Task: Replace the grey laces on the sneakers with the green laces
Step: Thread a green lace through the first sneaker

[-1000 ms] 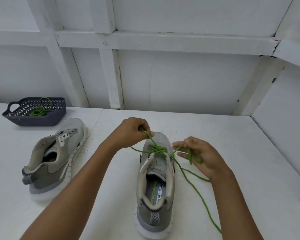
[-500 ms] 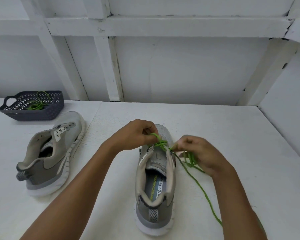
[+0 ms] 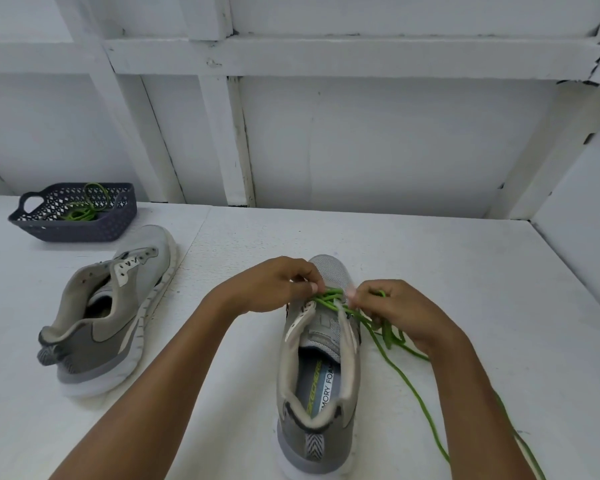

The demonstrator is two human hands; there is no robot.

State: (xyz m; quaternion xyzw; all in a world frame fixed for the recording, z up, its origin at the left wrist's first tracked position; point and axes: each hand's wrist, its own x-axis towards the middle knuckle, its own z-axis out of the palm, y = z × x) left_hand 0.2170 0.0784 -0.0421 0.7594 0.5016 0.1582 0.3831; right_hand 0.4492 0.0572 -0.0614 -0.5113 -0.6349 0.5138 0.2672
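Sneakers, two of them, grey mesh with white soles, stand on the white table [image 3: 482, 271]. The nearer sneaker [image 3: 314, 441] stands upright in the middle, heel toward the person and toe pointing away, its blue insole with printed lettering in plain sight. A bright green lace [image 3: 329, 300] crosses in a few strands over the eyelets nearest its toe, above the grey tongue. From there it falls off the shoe's right side and trails across the table toward the near edge. The left hand [image 3: 274, 285] hovers over the left side of the toe. Its fingers are curled and its thumb and fingertips pinch the lace where the strands meet. The right hand [image 3: 400, 311] is just beside the shoe's right edge, fingers bent, pinching the lace close to the eyelets. Several loops of the cord are bunched under its palm. The other sneaker [image 3: 111, 313] stands well to the left, angled with its toe away and to the right, its collar wide open. Behind it, near the wall, a dark perforated basket [image 3: 84, 232] holds a second green lace [image 3: 84, 211] in a loose coil.
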